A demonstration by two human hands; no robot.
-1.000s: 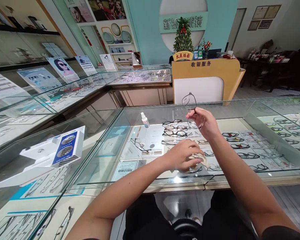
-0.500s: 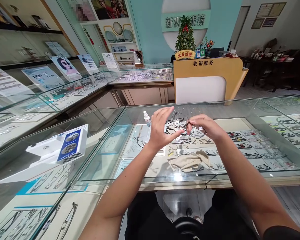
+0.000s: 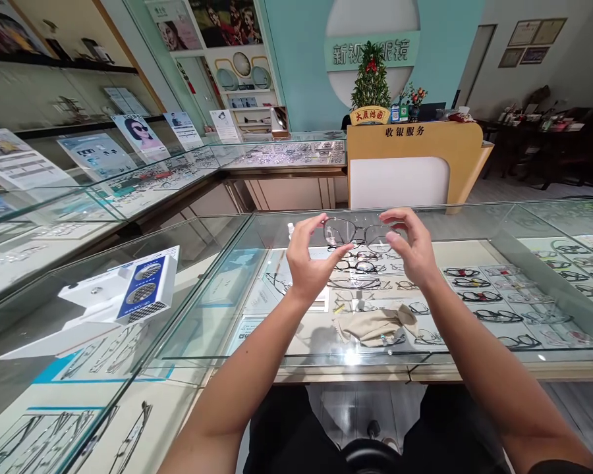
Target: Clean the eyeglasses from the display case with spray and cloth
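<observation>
Head view: I have the glasses [image 3: 360, 230] up in the air over the glass-topped table [image 3: 336, 374], front rim roughly level, between both hands.
Left hand [image 3: 309, 266]: holding one end of the frame, fingertips at its outer corner, thumb spread wide below the near lens [image 3: 340, 230]; I cannot tell whether that thumb touches.
Right hand [image 3: 416, 253]: holding the other end, forefinger above, thumb tip close to the lens; exact contact is too small to read.
Grip: I judge it best light and even at the two hinge ends, so the bridge does not twist.
Lenses: thumb pads belong off them, or they will smudge.
Cloth [image 3: 375, 324]: crumpled on the table below the glasses, near the front edge.
Bottle [image 3: 291, 230]: white, mostly hidden behind the left hand; I would give it elbow room.
Height: enough space under the frame guards against knocking the tabletop.
</observation>
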